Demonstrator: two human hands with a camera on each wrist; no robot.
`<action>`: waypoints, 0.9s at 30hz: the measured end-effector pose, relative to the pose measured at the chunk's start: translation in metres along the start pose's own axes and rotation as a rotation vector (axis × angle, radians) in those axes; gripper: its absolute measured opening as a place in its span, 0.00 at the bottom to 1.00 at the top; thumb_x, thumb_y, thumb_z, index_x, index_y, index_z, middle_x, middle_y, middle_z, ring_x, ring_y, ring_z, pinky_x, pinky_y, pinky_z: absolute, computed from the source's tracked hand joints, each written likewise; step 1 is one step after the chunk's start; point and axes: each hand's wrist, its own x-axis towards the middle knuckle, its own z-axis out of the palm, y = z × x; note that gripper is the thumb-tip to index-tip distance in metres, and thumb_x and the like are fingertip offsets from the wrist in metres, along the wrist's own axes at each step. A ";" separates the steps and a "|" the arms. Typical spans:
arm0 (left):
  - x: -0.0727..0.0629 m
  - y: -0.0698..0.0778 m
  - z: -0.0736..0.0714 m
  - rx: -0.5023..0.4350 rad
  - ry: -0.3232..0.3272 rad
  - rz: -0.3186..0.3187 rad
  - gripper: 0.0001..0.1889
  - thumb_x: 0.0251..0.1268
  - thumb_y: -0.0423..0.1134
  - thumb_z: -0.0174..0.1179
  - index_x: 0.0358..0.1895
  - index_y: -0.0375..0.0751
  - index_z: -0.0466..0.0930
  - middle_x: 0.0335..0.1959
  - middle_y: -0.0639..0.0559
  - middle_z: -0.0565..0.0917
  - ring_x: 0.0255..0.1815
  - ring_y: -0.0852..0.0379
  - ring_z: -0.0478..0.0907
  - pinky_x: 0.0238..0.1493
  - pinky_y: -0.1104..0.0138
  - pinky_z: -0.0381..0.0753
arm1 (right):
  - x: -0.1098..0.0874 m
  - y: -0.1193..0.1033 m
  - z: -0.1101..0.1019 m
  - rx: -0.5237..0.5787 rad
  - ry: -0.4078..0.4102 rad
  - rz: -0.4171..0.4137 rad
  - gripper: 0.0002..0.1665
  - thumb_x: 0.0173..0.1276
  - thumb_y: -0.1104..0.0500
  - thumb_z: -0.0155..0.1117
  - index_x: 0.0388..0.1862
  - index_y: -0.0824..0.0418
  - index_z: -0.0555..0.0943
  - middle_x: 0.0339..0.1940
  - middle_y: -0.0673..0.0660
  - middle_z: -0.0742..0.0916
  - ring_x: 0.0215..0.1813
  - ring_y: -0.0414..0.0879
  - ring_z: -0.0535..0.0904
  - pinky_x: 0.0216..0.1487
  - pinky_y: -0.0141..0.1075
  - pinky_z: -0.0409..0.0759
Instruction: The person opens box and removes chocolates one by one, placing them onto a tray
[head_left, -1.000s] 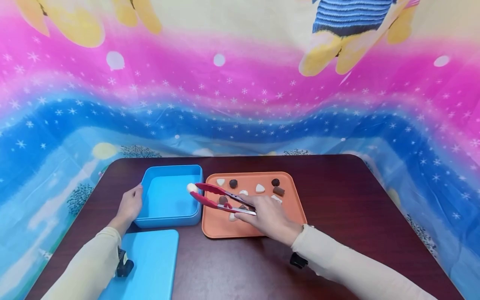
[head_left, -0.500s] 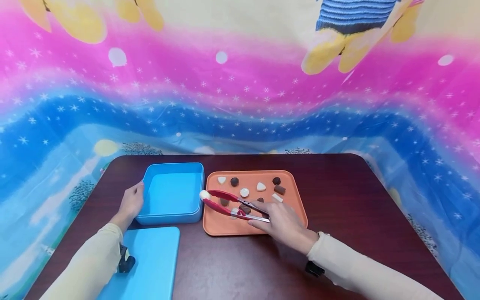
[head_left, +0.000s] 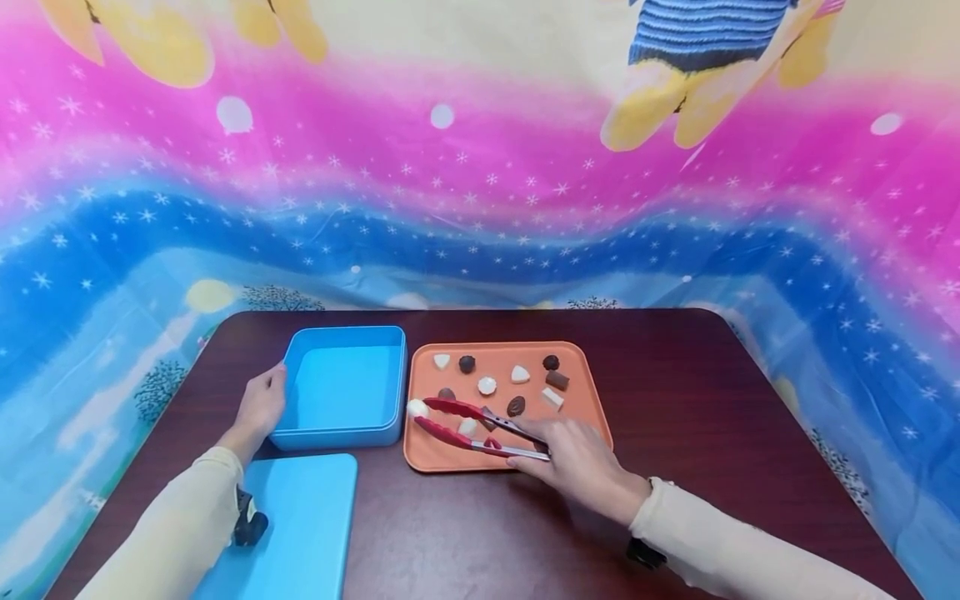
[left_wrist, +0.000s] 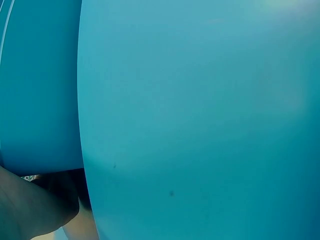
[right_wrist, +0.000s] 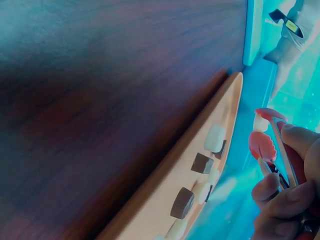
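My right hand (head_left: 581, 458) grips red-tipped metal tongs (head_left: 446, 433). Between the tong tips is a small round white candy (head_left: 417, 408), over the left part of an orange tray (head_left: 450, 458). The right wrist view shows the thumb and curled fingers (right_wrist: 295, 192) around the tong handles. At the far left, my left hand (head_left: 258, 408) holds the outer left wall of a blue box (head_left: 337, 437); its farther fingers are hidden. White and brown chocolates are spread on the tray, among them a white triangular one (head_left: 520, 374) and a dark round one (head_left: 467, 364).
A flat blue lid (head_left: 300, 517) lies on the dark wooden table (head_left: 450, 533) in front of the box, partly under the left forearm. Box and tray stand side by side. A printed cloth (head_left: 480, 208) hangs behind the table.
The tongs and the white candy have moved right and nearer me, from the box's right rim to over the tray's left part. My left hand stays at the box.
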 end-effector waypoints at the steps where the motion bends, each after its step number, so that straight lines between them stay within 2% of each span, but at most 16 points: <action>1: 0.000 0.000 0.000 0.000 0.002 0.000 0.35 0.83 0.54 0.18 0.81 0.31 0.41 0.82 0.30 0.45 0.82 0.29 0.42 0.80 0.37 0.48 | -0.001 0.000 0.000 0.003 -0.001 -0.002 0.27 0.61 0.40 0.75 0.58 0.46 0.86 0.19 0.37 0.77 0.20 0.33 0.63 0.18 0.27 0.60; 7: 0.000 0.000 0.000 0.002 -0.003 -0.001 0.35 0.83 0.54 0.18 0.80 0.30 0.41 0.82 0.29 0.45 0.82 0.28 0.42 0.80 0.37 0.48 | -0.009 0.003 0.005 -0.001 0.009 -0.026 0.27 0.60 0.41 0.76 0.57 0.48 0.87 0.32 0.41 0.89 0.26 0.31 0.72 0.25 0.26 0.70; 12: 0.001 0.001 0.001 0.002 0.000 0.003 0.35 0.83 0.53 0.18 0.80 0.30 0.41 0.82 0.29 0.45 0.82 0.29 0.42 0.80 0.37 0.48 | -0.016 0.007 0.009 -0.032 0.032 -0.044 0.27 0.60 0.40 0.75 0.56 0.48 0.87 0.42 0.45 0.92 0.36 0.34 0.84 0.32 0.30 0.79; 22: 0.001 0.003 -0.001 0.015 -0.003 -0.011 0.35 0.83 0.53 0.17 0.80 0.31 0.40 0.82 0.30 0.45 0.82 0.29 0.41 0.81 0.38 0.47 | -0.022 0.007 0.016 -0.034 0.009 -0.057 0.26 0.61 0.40 0.74 0.58 0.46 0.86 0.47 0.44 0.92 0.40 0.35 0.86 0.34 0.33 0.82; 27: 0.001 0.001 0.000 0.011 0.002 -0.001 0.35 0.83 0.53 0.18 0.80 0.30 0.41 0.81 0.29 0.45 0.82 0.29 0.42 0.80 0.37 0.48 | -0.021 0.007 0.018 -0.054 0.019 -0.063 0.26 0.61 0.40 0.74 0.57 0.46 0.86 0.41 0.43 0.91 0.36 0.35 0.84 0.32 0.33 0.79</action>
